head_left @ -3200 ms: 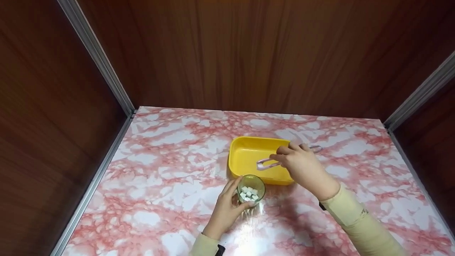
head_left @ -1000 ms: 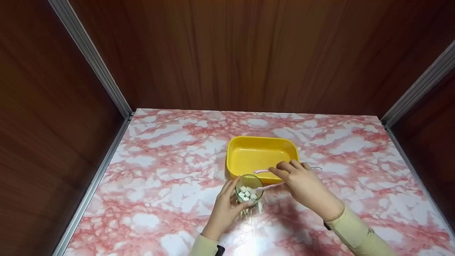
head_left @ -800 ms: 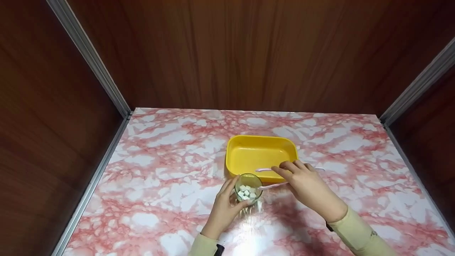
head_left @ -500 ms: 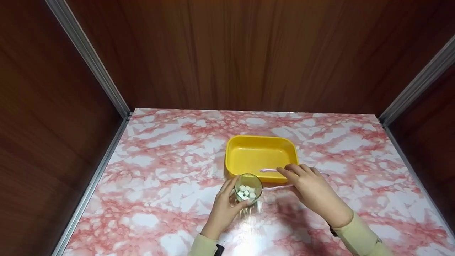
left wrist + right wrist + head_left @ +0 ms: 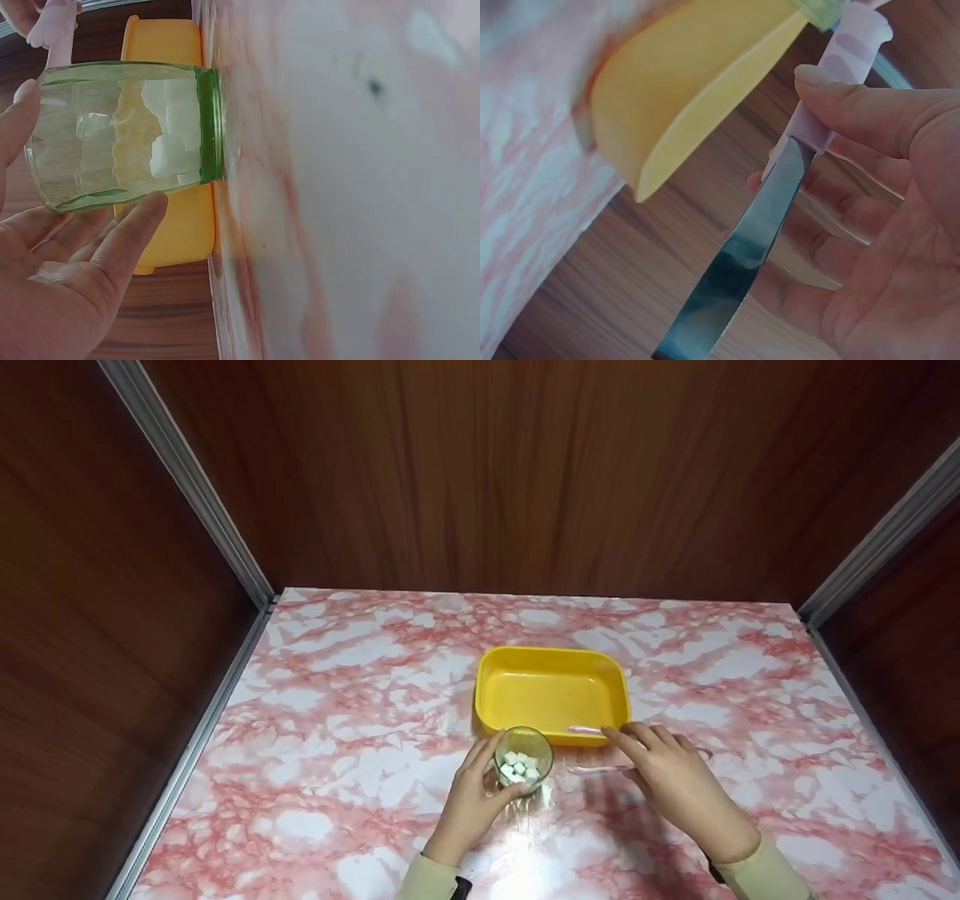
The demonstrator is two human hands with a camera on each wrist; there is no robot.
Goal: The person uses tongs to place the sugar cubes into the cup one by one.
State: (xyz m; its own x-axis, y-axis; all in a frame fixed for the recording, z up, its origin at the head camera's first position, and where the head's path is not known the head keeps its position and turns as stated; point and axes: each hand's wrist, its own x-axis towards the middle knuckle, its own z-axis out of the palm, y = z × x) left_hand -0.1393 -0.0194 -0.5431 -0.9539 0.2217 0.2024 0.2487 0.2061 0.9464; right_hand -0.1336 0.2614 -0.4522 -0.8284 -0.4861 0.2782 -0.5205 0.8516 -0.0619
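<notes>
My left hand (image 5: pixel 472 802) holds a greenish clear glass (image 5: pixel 534 741), thumb at the near side and fingers round the left. Inside it lie several small white cubes (image 5: pixel 519 765). In the left wrist view the glass (image 5: pixel 97 135) stands upright on the table, cubes at its bottom. Just right of the glass, my right hand (image 5: pixel 679 787) grips tongs (image 5: pixel 600 769) with pink ends, thumb on one arm and fingers on the other. Their tips are apart with nothing seen between them. The right wrist view shows the tongs' bare metal band (image 5: pixel 735 247).
A yellow rectangular tub (image 5: pixel 551 651) stands right behind the glass, and one tong arm passes over its front rim. The red and white marbled tabletop (image 5: pixel 352 697) is bounded by brown wood-grain panels (image 5: pixel 480 480) at the back and sides, with metal corner strips (image 5: pixel 202 487).
The tongs, nearly closed over the tub at first, came to the glass with tips spread. Since then the right hand has drawn them right and nearer the person. The left hand keeps its hold.
</notes>
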